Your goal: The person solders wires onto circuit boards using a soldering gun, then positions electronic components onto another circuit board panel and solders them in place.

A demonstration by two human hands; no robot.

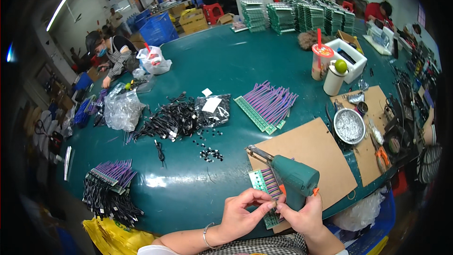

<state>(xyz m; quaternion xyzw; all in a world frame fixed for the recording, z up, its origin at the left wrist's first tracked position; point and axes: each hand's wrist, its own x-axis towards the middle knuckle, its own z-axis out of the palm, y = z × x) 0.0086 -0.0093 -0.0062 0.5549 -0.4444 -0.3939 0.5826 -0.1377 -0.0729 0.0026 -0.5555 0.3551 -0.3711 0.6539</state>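
My right hand (306, 215) is wrapped round the handle of a teal pistol-shaped soldering gun (295, 174), whose metal tip points to the far left. Its thumb reaches across to the fingertips of my left hand (243, 212). That left hand is closed in a pinch of thumb and forefinger; whatever lies between them is too small to make out. Just beneath the fingers and the gun lies a green circuit board strip (258, 181) with a row of purple and dark wires, partly hidden by my hands. A brown cardboard sheet (325, 156) lies under the gun.
Wired board strips (257, 115) lie beyond the cardboard. Black cables (170, 120) and small black parts (211, 154) are at centre left, a cabled board stack (111, 182) nearer left. A metal bowl (349, 126), a cup (322, 59) and a bottle (334, 79) stand right. A co-worker (113, 54) sits far left.
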